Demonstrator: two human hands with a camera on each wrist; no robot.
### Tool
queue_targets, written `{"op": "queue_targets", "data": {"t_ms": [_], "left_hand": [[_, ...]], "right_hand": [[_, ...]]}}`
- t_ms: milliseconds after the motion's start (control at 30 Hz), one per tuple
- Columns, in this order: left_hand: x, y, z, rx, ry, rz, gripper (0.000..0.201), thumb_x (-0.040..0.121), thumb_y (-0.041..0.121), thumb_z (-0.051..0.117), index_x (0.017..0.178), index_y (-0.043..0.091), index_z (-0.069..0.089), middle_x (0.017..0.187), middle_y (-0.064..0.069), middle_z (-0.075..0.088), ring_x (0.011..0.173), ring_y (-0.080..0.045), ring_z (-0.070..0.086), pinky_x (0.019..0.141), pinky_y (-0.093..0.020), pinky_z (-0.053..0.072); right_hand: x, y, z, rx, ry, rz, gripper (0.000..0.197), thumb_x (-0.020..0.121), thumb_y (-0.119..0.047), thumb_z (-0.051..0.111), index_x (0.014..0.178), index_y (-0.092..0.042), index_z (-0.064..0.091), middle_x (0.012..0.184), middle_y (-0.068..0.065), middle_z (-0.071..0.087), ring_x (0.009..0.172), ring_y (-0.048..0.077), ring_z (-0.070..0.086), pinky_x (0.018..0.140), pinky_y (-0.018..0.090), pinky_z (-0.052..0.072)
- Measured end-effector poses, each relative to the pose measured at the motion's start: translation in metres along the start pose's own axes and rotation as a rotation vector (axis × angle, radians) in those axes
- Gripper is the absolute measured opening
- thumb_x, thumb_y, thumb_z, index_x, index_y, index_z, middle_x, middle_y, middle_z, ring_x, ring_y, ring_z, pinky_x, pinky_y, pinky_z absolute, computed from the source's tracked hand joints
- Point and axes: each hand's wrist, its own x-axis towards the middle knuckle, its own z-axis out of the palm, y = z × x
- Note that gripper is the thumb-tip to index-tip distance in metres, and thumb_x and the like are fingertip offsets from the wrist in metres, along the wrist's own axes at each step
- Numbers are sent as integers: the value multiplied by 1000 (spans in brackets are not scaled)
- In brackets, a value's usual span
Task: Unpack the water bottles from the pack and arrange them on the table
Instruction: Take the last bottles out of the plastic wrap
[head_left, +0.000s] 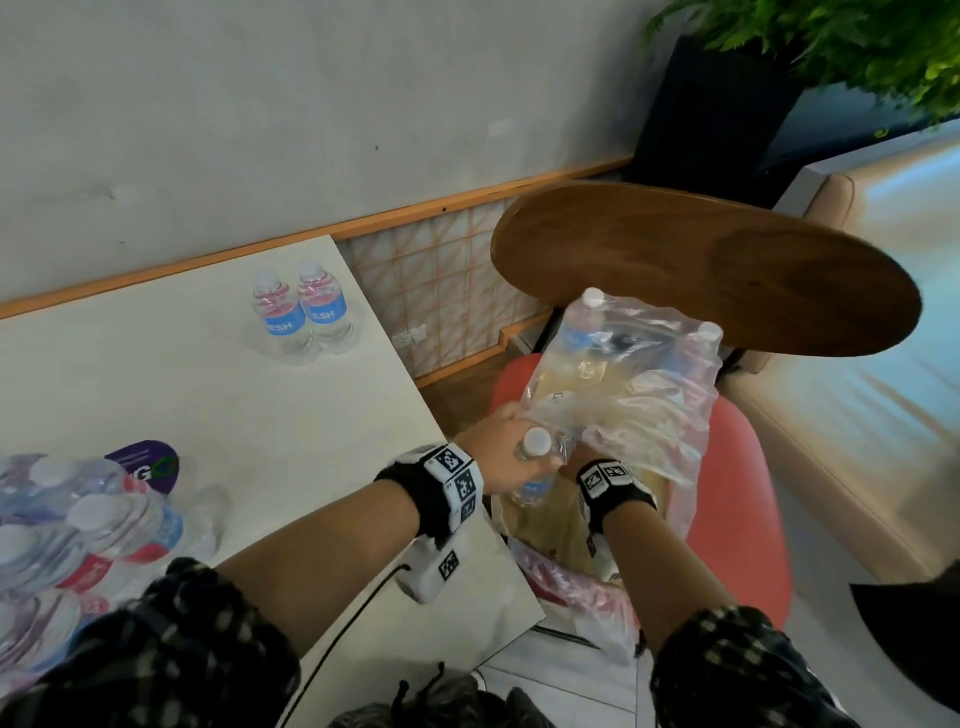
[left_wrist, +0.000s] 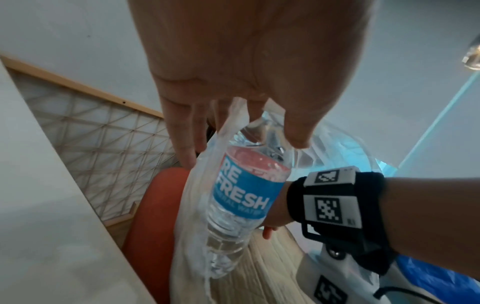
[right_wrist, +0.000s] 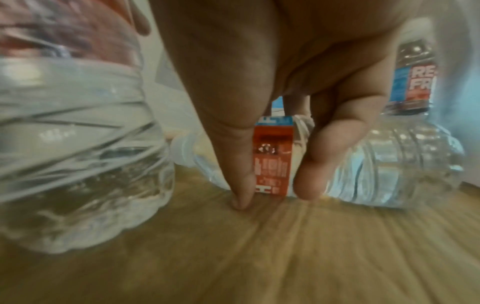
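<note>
The torn plastic pack (head_left: 639, 395) sits on a cardboard tray (right_wrist: 259, 246) on a red chair. At the pack's near opening, my left hand (head_left: 505, 440) pinches the neck of a blue-labelled water bottle (left_wrist: 244, 191), white cap (head_left: 536, 441) up, together with a strip of wrap. My right hand (right_wrist: 272, 185) reaches inside the pack, where its thumb and fingers curl round a bottle lying on its side (right_wrist: 274, 156) on the tray. The wrap hides this hand in the head view. Two bottles (head_left: 302, 312) stand upright at the far side of the white table (head_left: 182, 374).
Another wrapped pack of bottles (head_left: 78, 525) lies on the table's near left corner. A round wooden table (head_left: 701, 270) overhangs the red chair (head_left: 743, 499) behind the pack. More bottles (right_wrist: 405, 160) stand inside the wrap. A potted plant stands at the back right.
</note>
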Motion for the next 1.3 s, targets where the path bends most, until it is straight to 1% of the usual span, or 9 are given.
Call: {"op": "queue_targets", "data": {"t_ms": [167, 267, 367, 500, 600, 667, 833, 1100, 1300], "left_hand": [[-29, 8, -26, -110, -1, 29, 42, 84, 44, 65, 122, 26, 60, 157, -1, 4, 144, -18, 17, 116, -37, 22], [-50, 9, -58, -99, 7, 55, 40, 86, 45, 62, 119, 23, 62, 148, -6, 32, 137, -20, 32, 105, -33, 36], [-77, 2, -89, -141, -14, 33, 35, 89, 42, 60, 116, 19, 63, 116, -7, 64, 106, -24, 60, 70, -34, 56], [-104, -33, -116, -10, -41, -113, 38, 86, 45, 62, 111, 16, 64, 112, -8, 65, 101, -27, 64, 65, -35, 58], [-123, -70, -126, 220, -88, -221, 37, 82, 50, 65, 99, 17, 65, 104, -6, 66, 81, -24, 65, 59, -28, 51], [-135, -91, -130, 373, -134, -273, 38, 82, 49, 65, 102, 17, 65, 110, -6, 66, 89, -23, 63, 74, -30, 51], [-160, -122, -145, 433, -157, -342, 46, 80, 41, 71, 115, 12, 64, 115, -3, 64, 109, -24, 60, 87, -31, 46], [-195, -139, -178, 546, -202, -413, 47, 79, 10, 73, 125, 12, 62, 117, -6, 65, 73, -14, 59, 47, -12, 40], [-201, -132, -182, 547, -199, -354, 35, 83, 6, 61, 116, 16, 68, 63, 8, 56, 46, -3, 50, 38, -10, 39]], "right_hand": [[-71, -16, -24, 15, 110, -23, 55, 83, -29, 62, 134, -22, 44, 131, 10, 51, 116, 32, 54, 93, 37, 44], [-108, -12, -21, 138, 186, -36, 68, 75, -21, 74, 136, -25, 44, 139, 8, 43, 120, 32, 50, 97, 36, 41], [-138, -12, -12, 266, 270, -59, 72, 69, -17, 82, 132, -23, 49, 135, 11, 44, 118, 34, 50, 97, 36, 42], [-174, -30, 4, 437, 216, -148, 75, 62, -37, 83, 128, -32, 48, 126, 7, 53, 107, 27, 57, 92, 43, 50], [-207, -58, 17, 503, 115, -227, 74, 64, -31, 84, 128, -37, 46, 110, -1, 63, 78, 13, 65, 69, 28, 51], [-232, -86, 26, 543, 16, -328, 69, 67, -25, 84, 124, -41, 48, 107, -12, 62, 70, 3, 64, 62, 17, 48], [-258, -159, 80, 444, -254, -537, 70, 66, -30, 84, 124, -42, 46, 113, -15, 60, 70, -12, 57, 73, 10, 44], [-273, -255, 143, 397, -411, -579, 72, 73, -34, 78, 132, -40, 38, 98, -3, 62, 76, 14, 60, 83, 26, 49], [-275, -298, 152, 474, -401, -616, 72, 75, -27, 77, 136, -34, 39, 115, -6, 59, 89, 13, 51, 92, 38, 49]]}}
